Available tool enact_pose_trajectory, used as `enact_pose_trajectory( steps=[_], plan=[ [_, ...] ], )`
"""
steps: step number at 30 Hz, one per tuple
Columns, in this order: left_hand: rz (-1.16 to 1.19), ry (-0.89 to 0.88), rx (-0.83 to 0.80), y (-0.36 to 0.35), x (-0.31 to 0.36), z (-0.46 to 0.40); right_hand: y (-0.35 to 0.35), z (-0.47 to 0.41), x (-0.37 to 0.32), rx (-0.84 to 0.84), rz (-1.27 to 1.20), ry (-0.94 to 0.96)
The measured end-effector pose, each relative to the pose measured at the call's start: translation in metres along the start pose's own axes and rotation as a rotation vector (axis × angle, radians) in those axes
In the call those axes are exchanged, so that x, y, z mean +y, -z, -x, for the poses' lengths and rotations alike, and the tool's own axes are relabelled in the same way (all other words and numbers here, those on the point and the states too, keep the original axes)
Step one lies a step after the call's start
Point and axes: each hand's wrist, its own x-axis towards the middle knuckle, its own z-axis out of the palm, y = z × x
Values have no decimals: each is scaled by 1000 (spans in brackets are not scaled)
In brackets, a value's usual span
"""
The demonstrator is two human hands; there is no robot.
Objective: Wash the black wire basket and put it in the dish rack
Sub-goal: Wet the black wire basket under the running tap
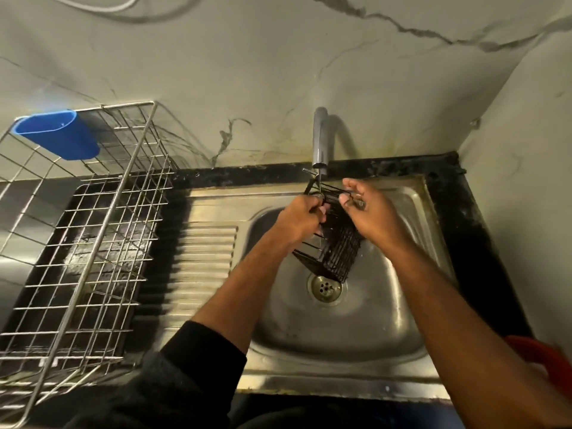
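The black wire basket [335,249] hangs tilted over the steel sink [346,329], just below the tap [320,140]. My left hand [298,219] grips its upper left rim with curled fingers. My right hand [368,212] pinches the upper right rim between thumb and fingers. The basket's lower end points toward the drain [325,287]. The metal dish rack [83,230] stands on the counter to the left of the sink. Whether water runs from the tap I cannot tell.
A blue plastic cup holder [58,136] hangs on the rack's far left rim. The ribbed drainboard [204,261] lies between rack and basin. Marble-pattern walls close in behind and on the right. Something red [544,357] sits at the right edge.
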Motion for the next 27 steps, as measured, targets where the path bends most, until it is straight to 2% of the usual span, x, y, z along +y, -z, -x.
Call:
enact_pose_trajectory(
  steps=[3,8,10,15,21,27],
  plan=[
    [-194,-79,37,1,-2,5,-8,-1,-3,-45,49,14],
    [-445,-229,85,2,2,9,-9,-6,-4,44,105,-31],
    [-492,-277,103,3,0,8,-8,-2,-5,69,124,-100],
    [-538,-361,170,7,-12,11,-12,18,-12,114,123,-114],
    [-453,-378,131,19,-17,12,-17,35,-22,162,-43,-238],
    [-104,-399,104,22,-22,22,-30,53,-29,254,-354,-341]
  ],
)
